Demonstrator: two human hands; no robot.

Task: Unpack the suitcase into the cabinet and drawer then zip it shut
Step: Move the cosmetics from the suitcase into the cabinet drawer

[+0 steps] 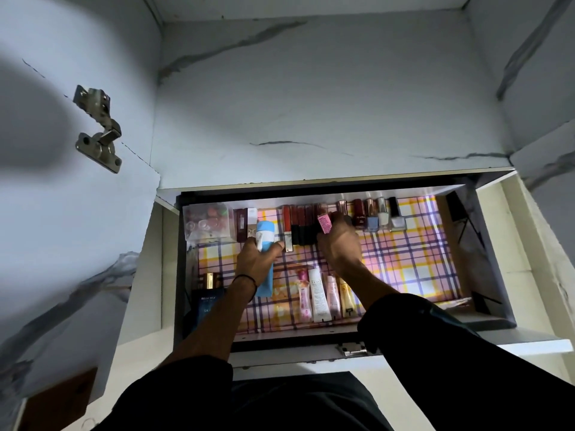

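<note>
I see the left hand [255, 259] wrapped around 1 blue bottle [265, 233] in the open drawer [420, 259], centre-left, its long axis running bottom to top of frame. The right hand [339, 244] pinches 1 pink tube [323, 223], which points upper left. 4 tubes [317, 293] lie side by side at lower centre, and 1 perfume bottle [208, 290] sits lower left.

Both arms stretched forward and down, side by side.
Left hand [255, 261] grips a blue bottle [265, 284]; right hand [337, 244] pinches a pink tube [323, 222].
</note>
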